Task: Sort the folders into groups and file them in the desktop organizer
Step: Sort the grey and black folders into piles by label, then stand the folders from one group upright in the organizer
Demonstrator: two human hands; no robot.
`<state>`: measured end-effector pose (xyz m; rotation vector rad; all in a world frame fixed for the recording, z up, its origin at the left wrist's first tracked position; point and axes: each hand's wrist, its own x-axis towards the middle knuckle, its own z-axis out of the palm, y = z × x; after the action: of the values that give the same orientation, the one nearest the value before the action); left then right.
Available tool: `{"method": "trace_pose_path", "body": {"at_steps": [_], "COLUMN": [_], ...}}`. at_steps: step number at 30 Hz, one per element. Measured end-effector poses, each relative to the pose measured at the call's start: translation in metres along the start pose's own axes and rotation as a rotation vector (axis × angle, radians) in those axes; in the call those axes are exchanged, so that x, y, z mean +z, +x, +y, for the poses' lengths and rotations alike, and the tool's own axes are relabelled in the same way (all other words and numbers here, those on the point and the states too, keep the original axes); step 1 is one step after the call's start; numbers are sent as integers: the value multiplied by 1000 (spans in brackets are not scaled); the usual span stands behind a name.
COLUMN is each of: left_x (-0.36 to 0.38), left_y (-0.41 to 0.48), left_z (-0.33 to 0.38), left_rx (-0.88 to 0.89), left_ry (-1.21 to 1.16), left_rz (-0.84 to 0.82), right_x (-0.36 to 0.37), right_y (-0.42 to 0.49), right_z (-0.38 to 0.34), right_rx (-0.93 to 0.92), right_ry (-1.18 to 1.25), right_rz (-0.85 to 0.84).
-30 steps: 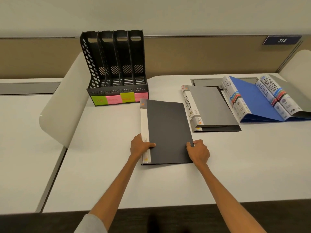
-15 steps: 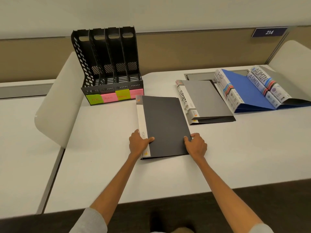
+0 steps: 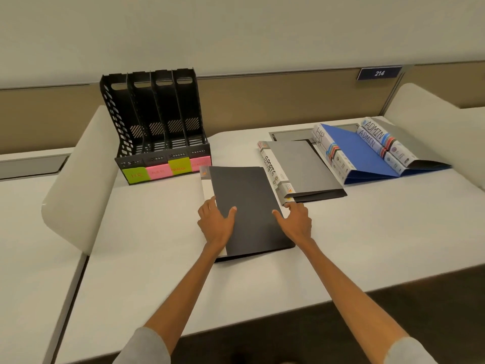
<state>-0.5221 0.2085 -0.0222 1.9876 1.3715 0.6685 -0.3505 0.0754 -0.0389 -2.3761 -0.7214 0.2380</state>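
Head view. A dark folder (image 3: 252,208) lies flat on the white table (image 3: 157,258), in front of the person and just right of the desktop organizer (image 3: 157,127). Its cover is plain matt charcoal. A white spine strip runs down its left long edge, with a small orange mark at the far end. Its far right corner lies just beside the spine of the SPORTS folder (image 3: 301,166).

The left hand (image 3: 216,224) holds the dark folder at the spine edge, with the thumb spread onto the cover and the fingers lying along the white strip. The right hand (image 3: 295,222) holds the opposite long edge, with the thumb on the cover and the fingers curled at the rim. Whether any fingertips reach beneath cannot be told.

The desktop organizer is black and perforated. It has four upright slots, and no folder stands in them. Four sticky notes (image 3: 159,172) on its front lip alternate green and pink; the leftmost reads HR and the others are illegible.

The SPORTS folder is grey with a white lettered spine and rests on a darker one. Further right, a blue folder (image 3: 359,153) with spines marked HR overlaps two ADMIN folders (image 3: 380,143), and all of these are fanned flat.
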Motion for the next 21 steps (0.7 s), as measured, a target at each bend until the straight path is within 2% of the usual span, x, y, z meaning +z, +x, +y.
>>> {"method": "trace_pose_path", "body": {"at_steps": [13,21], "left_x": [66,121], "left_y": [-8,-10], "left_z": [73,128], "left_rx": [162,179], "left_ry": [-127,-199], "left_rz": [-269,-324], "right_x": [-52,-93], "right_y": [34,77], "right_z": [27,75], "right_rx": [-33,17], "right_ry": [54,131], "right_rz": [89,116]}}
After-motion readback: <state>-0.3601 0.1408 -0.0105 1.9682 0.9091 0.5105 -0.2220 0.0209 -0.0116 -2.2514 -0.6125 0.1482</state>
